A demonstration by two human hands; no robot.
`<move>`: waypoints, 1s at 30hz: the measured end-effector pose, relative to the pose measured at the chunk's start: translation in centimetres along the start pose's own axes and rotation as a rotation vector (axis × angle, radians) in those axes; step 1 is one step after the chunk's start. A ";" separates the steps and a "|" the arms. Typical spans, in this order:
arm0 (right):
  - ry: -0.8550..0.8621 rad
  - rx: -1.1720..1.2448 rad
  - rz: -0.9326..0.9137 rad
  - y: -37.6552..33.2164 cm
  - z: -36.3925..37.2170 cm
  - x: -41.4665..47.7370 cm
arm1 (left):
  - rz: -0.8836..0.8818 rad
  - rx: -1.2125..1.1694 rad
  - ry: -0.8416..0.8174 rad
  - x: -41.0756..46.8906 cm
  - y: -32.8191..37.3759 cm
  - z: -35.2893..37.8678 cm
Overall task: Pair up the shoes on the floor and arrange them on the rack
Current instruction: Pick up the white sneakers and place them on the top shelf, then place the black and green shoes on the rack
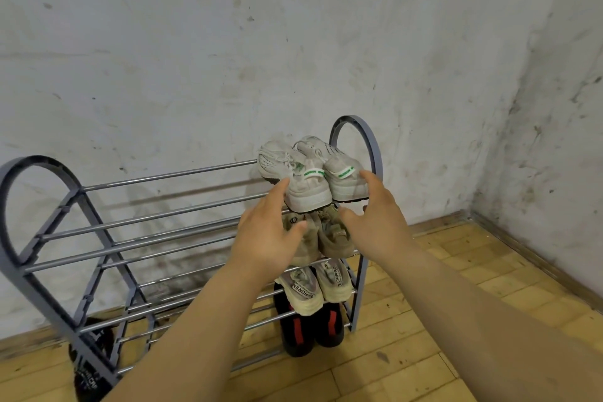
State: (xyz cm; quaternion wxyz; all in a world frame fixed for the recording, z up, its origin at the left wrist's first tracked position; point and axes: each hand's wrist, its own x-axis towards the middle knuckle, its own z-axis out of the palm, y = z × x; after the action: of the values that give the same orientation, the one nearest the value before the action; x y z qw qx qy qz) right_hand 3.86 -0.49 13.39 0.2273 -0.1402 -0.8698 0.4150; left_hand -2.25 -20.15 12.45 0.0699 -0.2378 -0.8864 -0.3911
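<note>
A grey metal shoe rack with several tiers stands against the wall. On its top tier at the right end sits a pair of white sneakers with green heel tabs, heels toward me. My left hand is spread open beside the left sneaker's heel, fingertip touching it. My right hand is spread open at the right sneaker's heel. Below sit a pair of beige shoes, then a pair of cream sneakers, then a pair of black shoes with red stripes.
A black shoe lies on the wooden floor behind the rack's left end. The stained white wall runs behind the rack and meets a second wall in a corner at the right.
</note>
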 end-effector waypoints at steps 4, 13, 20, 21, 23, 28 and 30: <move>-0.081 -0.124 0.092 -1.0 -0.1 -1.8 | 0.115 0.121 -0.046 -2.4 -0.3 -1.5; -0.607 -0.372 -0.011 -1.0 1.7 -8.1 | -0.026 0.381 -0.439 -9.7 -6.0 -5.9; -1.157 -0.611 -0.012 1.9 7.1 -12.3 | -0.228 0.571 -0.892 -15.9 -11.5 -4.7; -1.206 -0.657 -0.019 2.7 8.0 -13.1 | -0.251 0.586 -0.950 -17.0 -12.4 -4.2; -1.288 -0.762 -0.046 4.3 9.9 -15.0 | -0.286 0.614 -1.064 -19.3 -14.1 -3.3; -1.427 -0.943 0.007 8.3 15.6 -18.8 | -0.375 0.734 -1.217 -22.4 -19.6 -1.6; -1.417 -0.848 0.130 9.9 18.3 -19.9 | -0.446 0.695 -1.181 -22.6 -22.0 -0.4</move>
State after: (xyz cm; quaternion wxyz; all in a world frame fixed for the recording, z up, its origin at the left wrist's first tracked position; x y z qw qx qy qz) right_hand 12.14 -15.06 -10.05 -0.4712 0.0306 -0.8798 0.0542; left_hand 7.09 -41.55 -8.80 -0.4311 -0.1869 -0.8768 0.1026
